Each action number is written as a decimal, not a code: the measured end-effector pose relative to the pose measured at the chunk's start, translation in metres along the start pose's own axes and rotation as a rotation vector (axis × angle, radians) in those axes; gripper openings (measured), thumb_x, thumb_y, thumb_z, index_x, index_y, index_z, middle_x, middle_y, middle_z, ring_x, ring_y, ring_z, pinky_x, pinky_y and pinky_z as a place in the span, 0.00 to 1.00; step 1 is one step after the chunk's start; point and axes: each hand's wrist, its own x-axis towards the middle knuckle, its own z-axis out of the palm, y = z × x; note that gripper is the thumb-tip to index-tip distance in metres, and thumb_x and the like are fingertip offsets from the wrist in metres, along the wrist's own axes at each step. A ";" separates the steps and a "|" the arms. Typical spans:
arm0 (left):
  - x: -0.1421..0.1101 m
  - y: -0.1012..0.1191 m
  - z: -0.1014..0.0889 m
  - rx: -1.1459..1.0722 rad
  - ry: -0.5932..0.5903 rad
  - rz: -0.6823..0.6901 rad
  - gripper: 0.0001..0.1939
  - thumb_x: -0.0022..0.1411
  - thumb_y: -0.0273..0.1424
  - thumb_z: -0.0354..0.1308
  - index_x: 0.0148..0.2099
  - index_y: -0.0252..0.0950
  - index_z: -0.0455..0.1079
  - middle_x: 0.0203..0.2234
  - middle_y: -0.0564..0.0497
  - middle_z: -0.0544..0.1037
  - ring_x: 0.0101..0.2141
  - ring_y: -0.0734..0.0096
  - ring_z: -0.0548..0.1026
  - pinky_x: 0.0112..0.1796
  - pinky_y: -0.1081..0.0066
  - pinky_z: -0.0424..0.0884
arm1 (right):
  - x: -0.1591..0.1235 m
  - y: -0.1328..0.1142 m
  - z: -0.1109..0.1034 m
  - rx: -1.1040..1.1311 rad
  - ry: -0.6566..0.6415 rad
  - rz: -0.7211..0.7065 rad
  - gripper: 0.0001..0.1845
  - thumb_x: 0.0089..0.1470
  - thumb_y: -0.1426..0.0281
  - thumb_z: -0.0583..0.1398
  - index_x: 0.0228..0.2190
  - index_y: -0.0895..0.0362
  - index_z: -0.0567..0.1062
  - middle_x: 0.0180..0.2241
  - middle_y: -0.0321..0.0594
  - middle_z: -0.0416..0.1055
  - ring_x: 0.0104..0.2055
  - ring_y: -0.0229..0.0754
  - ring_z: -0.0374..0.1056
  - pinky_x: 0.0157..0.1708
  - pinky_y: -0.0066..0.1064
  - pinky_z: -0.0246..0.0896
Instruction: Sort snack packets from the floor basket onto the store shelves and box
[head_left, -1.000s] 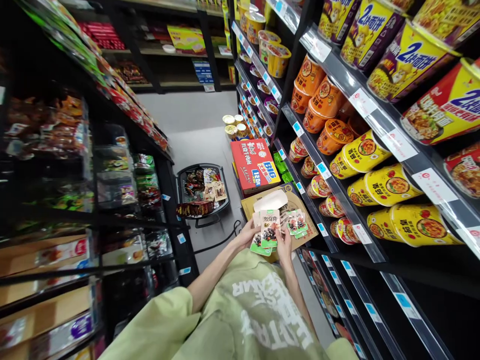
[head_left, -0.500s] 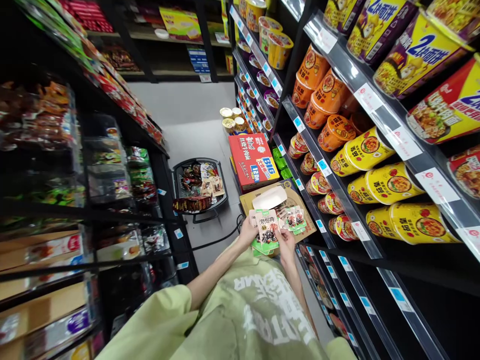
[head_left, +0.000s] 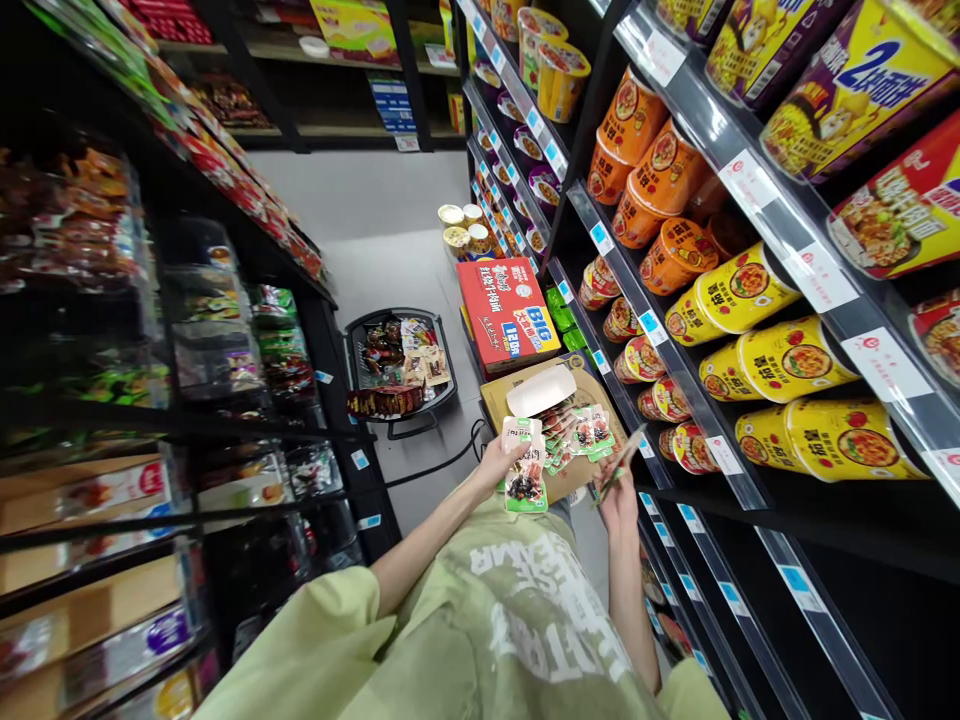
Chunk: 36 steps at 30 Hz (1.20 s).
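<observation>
My left hand is closed around white-and-green snack packets, which hang over the near edge of a brown cardboard box. My right hand pinches another snack packet, seen nearly edge-on, off to the right beside the lower shelves. Between the hands, several more packets of the same kind lie overlapped in a row on the cardboard box. Just behind them a white tray rests on the same box.
A red instant-noodle carton stands behind the cardboard box. Left of it, a black basket with snack packets sits on the floor. Noodle cups fill the shelves on the right; bagged snacks line the left shelf. A black cable crosses the floor.
My right hand has moved right, away from the left hand, and now carries a packet. The packets in my left hand are tilted more downward.
</observation>
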 end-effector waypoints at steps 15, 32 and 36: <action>-0.021 0.006 0.006 -0.178 -0.133 0.016 0.29 0.50 0.38 0.71 0.55 0.37 0.75 0.56 0.42 0.82 0.61 0.44 0.74 0.65 0.50 0.64 | -0.017 0.067 0.036 -0.552 -0.005 -0.063 0.21 0.40 0.54 0.76 0.29 0.55 0.81 0.34 0.44 0.83 0.40 0.50 0.80 0.49 0.42 0.74; -0.022 0.010 0.003 0.155 -0.115 0.157 0.30 0.39 0.34 0.80 0.46 0.35 0.78 0.44 0.43 0.86 0.49 0.46 0.81 0.54 0.54 0.76 | -0.019 0.055 0.041 -0.425 0.088 -0.068 0.22 0.37 0.56 0.78 0.29 0.56 0.80 0.32 0.43 0.82 0.37 0.48 0.79 0.42 0.37 0.74; -0.016 0.012 0.000 -0.072 -0.074 0.095 0.34 0.50 0.50 0.76 0.53 0.36 0.75 0.45 0.45 0.85 0.46 0.56 0.82 0.49 0.63 0.77 | -0.009 0.045 0.021 -0.233 0.225 -0.100 0.24 0.33 0.59 0.80 0.31 0.55 0.80 0.34 0.40 0.83 0.39 0.47 0.80 0.46 0.38 0.74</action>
